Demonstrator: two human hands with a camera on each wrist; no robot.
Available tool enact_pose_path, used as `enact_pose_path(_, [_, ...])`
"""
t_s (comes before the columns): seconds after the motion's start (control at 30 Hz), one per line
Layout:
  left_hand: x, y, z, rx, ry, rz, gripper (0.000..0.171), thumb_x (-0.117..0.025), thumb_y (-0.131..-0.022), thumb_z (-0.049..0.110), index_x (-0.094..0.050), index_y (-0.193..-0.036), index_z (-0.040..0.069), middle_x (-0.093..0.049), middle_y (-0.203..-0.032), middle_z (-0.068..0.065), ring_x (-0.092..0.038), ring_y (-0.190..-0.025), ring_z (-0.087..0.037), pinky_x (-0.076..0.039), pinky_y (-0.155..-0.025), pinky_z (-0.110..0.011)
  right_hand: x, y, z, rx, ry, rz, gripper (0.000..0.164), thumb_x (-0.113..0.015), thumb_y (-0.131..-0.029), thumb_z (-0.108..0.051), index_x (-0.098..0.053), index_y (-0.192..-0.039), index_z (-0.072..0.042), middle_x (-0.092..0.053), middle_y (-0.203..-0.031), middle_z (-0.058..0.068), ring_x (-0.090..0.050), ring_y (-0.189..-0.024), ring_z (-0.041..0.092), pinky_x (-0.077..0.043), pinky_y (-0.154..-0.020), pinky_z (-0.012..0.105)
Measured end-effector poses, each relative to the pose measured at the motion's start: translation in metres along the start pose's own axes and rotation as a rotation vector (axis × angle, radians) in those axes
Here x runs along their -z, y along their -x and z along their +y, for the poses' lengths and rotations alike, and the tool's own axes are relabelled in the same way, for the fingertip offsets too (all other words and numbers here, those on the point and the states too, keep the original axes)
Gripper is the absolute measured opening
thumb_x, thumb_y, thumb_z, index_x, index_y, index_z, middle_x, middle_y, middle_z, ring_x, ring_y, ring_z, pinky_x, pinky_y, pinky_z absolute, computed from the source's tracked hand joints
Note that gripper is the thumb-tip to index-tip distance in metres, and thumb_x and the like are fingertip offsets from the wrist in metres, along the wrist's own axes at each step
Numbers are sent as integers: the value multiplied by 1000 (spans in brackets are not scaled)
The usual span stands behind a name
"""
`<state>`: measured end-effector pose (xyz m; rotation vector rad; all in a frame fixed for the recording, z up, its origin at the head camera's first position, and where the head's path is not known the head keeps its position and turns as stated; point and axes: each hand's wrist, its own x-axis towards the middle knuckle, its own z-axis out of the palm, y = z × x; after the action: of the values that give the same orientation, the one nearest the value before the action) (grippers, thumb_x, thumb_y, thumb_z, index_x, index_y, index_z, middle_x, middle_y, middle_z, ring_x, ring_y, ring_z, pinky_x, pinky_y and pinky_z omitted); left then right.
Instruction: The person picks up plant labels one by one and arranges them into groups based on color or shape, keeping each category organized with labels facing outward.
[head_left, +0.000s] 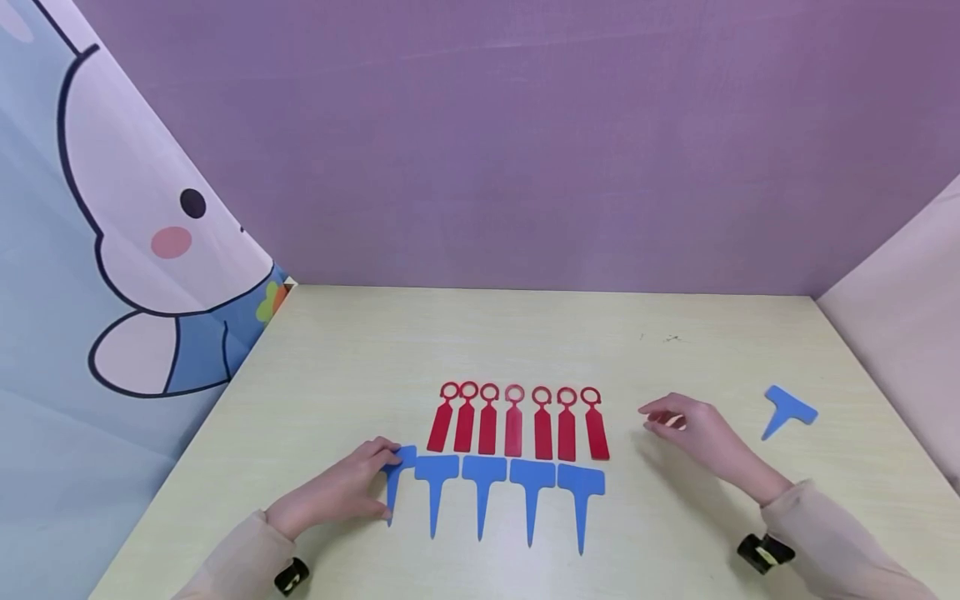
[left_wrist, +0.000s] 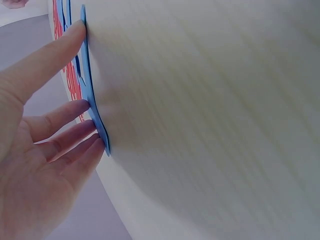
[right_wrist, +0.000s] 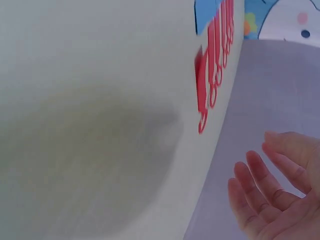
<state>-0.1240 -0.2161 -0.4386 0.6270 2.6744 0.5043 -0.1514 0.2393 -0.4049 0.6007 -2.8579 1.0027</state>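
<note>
My left hand [head_left: 352, 485] is at the left end of a row of blue T-shaped plant labels [head_left: 484, 469]. It holds the leftmost blue plant label [head_left: 407, 456], fingers on its wide head and thumb near the pointed tip. In the left wrist view this label [left_wrist: 90, 85] appears edge-on between thumb and fingertips. My right hand [head_left: 693, 429] hovers over the table right of the rows, its fingers loosely bent and holding nothing. Several red ring-topped tags [head_left: 513, 429] lie side by side just behind the blue row, rings pointing away from me.
Another blue plant label [head_left: 789, 410] lies apart on the right of the pale wooden table [head_left: 525, 333]. A purple wall [head_left: 525, 150] stands behind the table. A cloth with a cartoon print [head_left: 150, 275] hangs at the left.
</note>
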Motion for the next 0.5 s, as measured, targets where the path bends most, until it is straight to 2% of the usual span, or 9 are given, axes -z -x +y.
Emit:
enact_pose_path(0.33, [-1,-1,-1,1,-5,0,65,-79,-63,30,-53,-115,1,-43,-124,-10,-43,-113,-25,-39,-94,-41,22,5,21,-44,36,85,20,-65,-77,-4,-64,-97,0,-65,-84,5,-57,-72,8,-49,-61,21])
enact_pose_path(0.5, [-1,-1,-1,-3,-2,-2,64,-78,-63,30,-53,-115,1,-43,-124,-10,-43,-114,-25,-39,-94,-41,34,8,32,-75,48,106,21,-65,-79,-7,-63,-99,0,-65,-85,9,-58,-70,7,-47,-59,19])
